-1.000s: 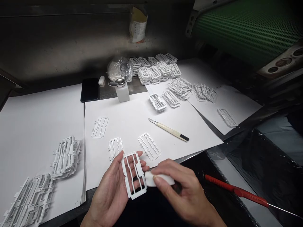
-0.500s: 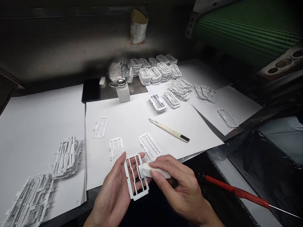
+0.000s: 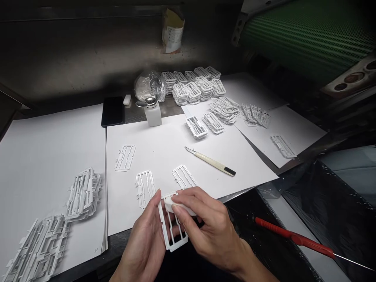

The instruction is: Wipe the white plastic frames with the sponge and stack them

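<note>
My left hand (image 3: 147, 239) holds a white slotted plastic frame (image 3: 176, 244) tilted up near the table's front edge, its thumb on the left rim and its fingers behind the openings. In my right hand (image 3: 210, 229) a white eraser-like block (image 3: 172, 204) is pinched, pressed to the upper part of the frame. Its far end is hidden under my fingers. Just beyond my hands, single frames lie on the white paper: one frame (image 3: 145, 188) to the left, another frame (image 3: 184, 177) to the right, and a third frame (image 3: 125, 157) farther back.
A craft knife (image 3: 210, 161) lies on the paper. Stacked frames stand at the back (image 3: 192, 93) and left (image 3: 84, 194). A pump bottle (image 3: 153, 114), a black phone (image 3: 112, 111) and a plastic bag (image 3: 149, 87) are behind. A red-handled tool (image 3: 293, 237) rests at right.
My right hand has moved left and slightly up with the white block, from the frame's right rim to its upper part. The frame and my left hand have shifted slightly right.
</note>
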`<move>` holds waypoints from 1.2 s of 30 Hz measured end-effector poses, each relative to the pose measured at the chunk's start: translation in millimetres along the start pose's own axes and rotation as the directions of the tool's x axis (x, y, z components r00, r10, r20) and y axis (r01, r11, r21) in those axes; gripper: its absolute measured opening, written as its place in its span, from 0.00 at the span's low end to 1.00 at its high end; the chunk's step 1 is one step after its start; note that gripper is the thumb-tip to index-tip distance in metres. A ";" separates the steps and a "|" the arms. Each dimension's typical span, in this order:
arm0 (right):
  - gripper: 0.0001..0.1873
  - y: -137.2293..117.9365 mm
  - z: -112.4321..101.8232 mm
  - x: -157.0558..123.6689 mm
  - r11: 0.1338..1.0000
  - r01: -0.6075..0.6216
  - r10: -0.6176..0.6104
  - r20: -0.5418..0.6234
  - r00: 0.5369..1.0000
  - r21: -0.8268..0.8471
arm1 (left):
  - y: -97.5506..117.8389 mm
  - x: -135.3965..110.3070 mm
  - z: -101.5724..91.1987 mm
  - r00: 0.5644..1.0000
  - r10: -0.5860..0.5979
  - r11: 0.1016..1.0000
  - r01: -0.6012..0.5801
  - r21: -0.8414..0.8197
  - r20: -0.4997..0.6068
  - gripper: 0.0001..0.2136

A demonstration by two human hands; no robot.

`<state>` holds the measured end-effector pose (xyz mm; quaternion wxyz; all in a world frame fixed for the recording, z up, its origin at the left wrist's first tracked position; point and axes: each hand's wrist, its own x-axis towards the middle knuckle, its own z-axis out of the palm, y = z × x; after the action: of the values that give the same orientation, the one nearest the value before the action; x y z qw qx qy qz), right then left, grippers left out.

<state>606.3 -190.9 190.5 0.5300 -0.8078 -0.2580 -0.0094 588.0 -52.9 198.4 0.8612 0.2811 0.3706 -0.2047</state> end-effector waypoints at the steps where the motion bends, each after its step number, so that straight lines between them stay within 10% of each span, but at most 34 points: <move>1: 0.12 0.3 -0.5 0.7 1.000 -0.001 0.001 0.020 1.000 -0.010 | 1.0 0.1 0.8 1.000 0.002 1.000 -0.002 0.001 -0.005 0.14; 6: 0.10 -0.3 -14.8 2.0 0.999 -0.034 0.027 0.239 0.971 0.023 | 7.0 -1.3 -0.8 0.998 -0.022 0.999 0.025 0.038 -0.056 0.13; 16: 0.11 3.6 -1.0 7.6 0.997 -0.050 0.051 -0.006 0.999 0.062 | 4.6 -0.4 0.4 0.999 -0.015 1.000 0.015 -0.004 -0.039 0.08; 23: 0.09 -6.7 -10.9 13.1 0.997 -0.062 0.072 0.318 0.945 -0.042 | 4.6 0.0 -5.7 0.998 -0.056 0.998 0.056 -0.002 -0.036 0.12; 32: 0.09 0.0 -24.8 2.6 0.979 -0.179 0.160 0.179 0.971 0.096 | 5.9 -4.5 -2.8 1.000 -0.015 0.998 0.015 0.058 0.004 0.10; 36: 0.07 5.0 -31.2 0.6 0.988 -0.144 0.139 0.085 0.987 0.060 | 30.0 -14.9 -12.1 0.968 0.227 0.942 -0.190 0.275 -0.106 0.09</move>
<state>617.0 -219.1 200.1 0.5448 -0.8059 -0.2213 0.0691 588.9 -20.3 212.7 0.8059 0.4436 0.3664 -0.1398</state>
